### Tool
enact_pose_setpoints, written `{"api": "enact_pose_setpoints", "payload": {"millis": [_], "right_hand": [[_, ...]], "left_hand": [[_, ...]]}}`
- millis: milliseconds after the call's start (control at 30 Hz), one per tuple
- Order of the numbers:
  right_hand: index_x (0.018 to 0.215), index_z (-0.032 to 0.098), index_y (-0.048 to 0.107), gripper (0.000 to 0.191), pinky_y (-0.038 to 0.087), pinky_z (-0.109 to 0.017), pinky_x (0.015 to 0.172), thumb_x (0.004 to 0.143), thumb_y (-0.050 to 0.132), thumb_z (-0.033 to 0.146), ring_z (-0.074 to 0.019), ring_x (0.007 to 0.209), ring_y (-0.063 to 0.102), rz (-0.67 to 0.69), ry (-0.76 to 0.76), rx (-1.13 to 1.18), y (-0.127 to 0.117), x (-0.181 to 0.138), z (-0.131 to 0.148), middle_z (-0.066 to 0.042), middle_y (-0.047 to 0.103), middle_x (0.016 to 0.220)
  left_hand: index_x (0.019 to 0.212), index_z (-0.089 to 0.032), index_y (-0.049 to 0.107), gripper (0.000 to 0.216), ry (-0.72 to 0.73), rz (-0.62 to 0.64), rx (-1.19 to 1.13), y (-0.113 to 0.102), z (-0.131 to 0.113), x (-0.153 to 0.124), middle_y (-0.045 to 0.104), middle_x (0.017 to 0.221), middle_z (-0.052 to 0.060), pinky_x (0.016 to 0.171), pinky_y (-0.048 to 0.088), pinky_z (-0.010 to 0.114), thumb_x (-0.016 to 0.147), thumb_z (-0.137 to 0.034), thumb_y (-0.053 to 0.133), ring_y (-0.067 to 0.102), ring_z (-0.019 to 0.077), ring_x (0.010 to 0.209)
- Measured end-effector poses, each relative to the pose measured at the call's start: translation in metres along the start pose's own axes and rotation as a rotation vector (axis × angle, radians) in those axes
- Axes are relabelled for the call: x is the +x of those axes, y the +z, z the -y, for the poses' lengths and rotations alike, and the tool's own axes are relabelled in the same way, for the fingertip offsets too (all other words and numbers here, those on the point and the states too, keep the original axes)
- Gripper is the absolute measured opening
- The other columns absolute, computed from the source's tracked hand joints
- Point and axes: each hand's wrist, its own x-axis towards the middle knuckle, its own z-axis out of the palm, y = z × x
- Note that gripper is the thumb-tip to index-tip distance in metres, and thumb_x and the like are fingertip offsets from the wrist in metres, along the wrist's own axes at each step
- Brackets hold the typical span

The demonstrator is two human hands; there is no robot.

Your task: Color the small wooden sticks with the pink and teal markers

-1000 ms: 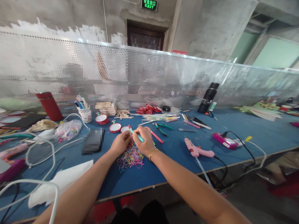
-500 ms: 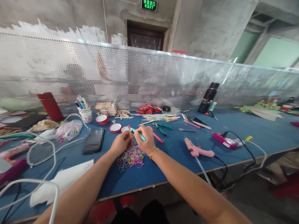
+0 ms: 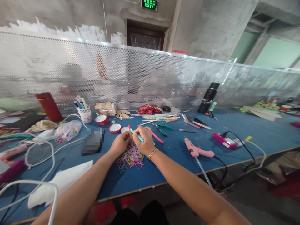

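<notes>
My left hand (image 3: 120, 143) is closed, its fingertips pinching a small wooden craft stick (image 3: 129, 128) that stands nearly upright with a pinkish-red upper end. Most of the stick is hidden behind my fingers. In my right hand (image 3: 144, 140) is a teal marker pen (image 3: 140, 138), gripped like a writing pen, its end at or very near the stick. Whether they touch is too small to tell. Below both hands lies a tangled heap of colourful rubber bands (image 3: 131, 159). A pink marker (image 3: 157, 137) rests just beyond my right hand.
Small round red-rimmed drums (image 3: 115, 128), loose craft sticks (image 3: 123, 114), green-handled pliers (image 3: 161, 128) and a phone (image 3: 92, 142) surround the hands. A pink glue gun (image 3: 197, 149) with a cord lies right. White cables (image 3: 53, 156) loop at left. A perforated metal screen (image 3: 150, 78) stands behind.
My right hand has shifted slightly left, bringing the teal marker closer to the craft stick's upper part. The left hand keeps its pinch; the view has moved slightly.
</notes>
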Motion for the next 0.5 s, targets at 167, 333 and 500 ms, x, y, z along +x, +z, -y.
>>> {"api": "enact_pose_setpoints", "payload": {"millis": [167,333,500], "right_hand": [[0.075,0.022,0.051,0.015,0.034,-0.034,0.087,0.09,0.048,0.021,-0.016,0.074,0.058,-0.051,0.038,0.002,-0.0044,0.0017,-0.0041,0.001,0.064,0.073],[0.077,0.023,0.051,0.013,0.034,-0.034,0.088,0.09,0.048,0.023,-0.016,0.074,0.057,-0.02,-0.021,0.017,-0.0032,-0.0003,0.0008,0.001,0.063,0.074],[0.078,0.023,0.05,0.013,0.033,-0.034,0.089,0.091,0.047,0.024,-0.0159,0.075,0.057,0.008,-0.032,0.015,-0.0006,-0.0018,0.0032,0.002,0.063,0.075]], "left_hand": [[0.081,-0.02,0.054,0.012,-0.005,0.004,-0.004,0.0011,-0.0034,-0.0005,0.062,0.063,-0.002,0.049,0.042,0.022,0.077,-0.03,0.059,0.058,0.0127,0.053],[0.079,-0.02,0.052,0.015,0.018,-0.006,0.035,-0.0001,-0.0011,-0.0007,0.059,0.06,-0.003,0.049,0.042,0.022,0.079,-0.033,0.059,0.057,0.0126,0.052],[0.075,-0.021,0.049,0.019,0.032,-0.014,0.051,-0.0006,0.0001,-0.0008,0.056,0.058,-0.004,0.049,0.043,0.023,0.079,-0.036,0.06,0.055,0.0123,0.051]]}}
